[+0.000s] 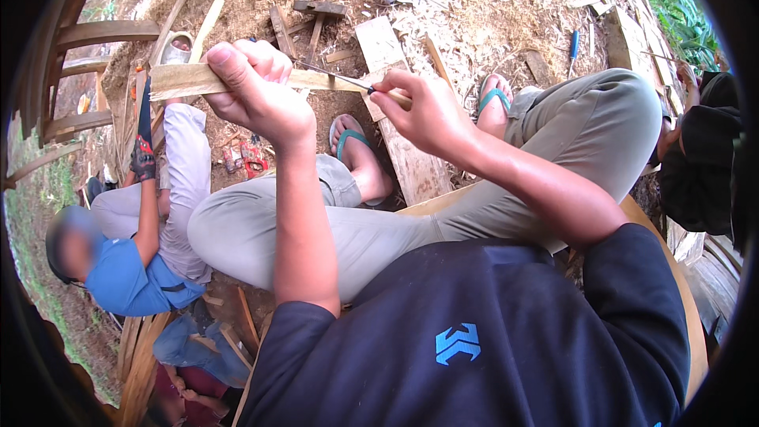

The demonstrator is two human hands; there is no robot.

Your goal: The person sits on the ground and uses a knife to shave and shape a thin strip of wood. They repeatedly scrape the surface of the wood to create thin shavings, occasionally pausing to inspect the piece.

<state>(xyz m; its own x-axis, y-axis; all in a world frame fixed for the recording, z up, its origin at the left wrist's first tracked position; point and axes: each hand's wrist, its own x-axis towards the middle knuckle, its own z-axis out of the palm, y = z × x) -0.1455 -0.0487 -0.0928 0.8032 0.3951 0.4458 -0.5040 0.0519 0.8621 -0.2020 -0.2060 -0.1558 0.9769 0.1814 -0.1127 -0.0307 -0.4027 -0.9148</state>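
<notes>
Above littered ground (245, 0), left hand (265, 99) grips pale, flat wood (180, 82), right hand (427, 113) a tool (370, 90).

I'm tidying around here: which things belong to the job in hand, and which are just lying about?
In use:
- wooden strip, in the left hand
- thin tool, in the right hand

Apparently just lying about:
- blue-handled tool
- hammer-shaped tool
- plank between the feet

pale flat wooden strip (180, 81), roughly level; thin tool (338, 77) slanting across.
</notes>
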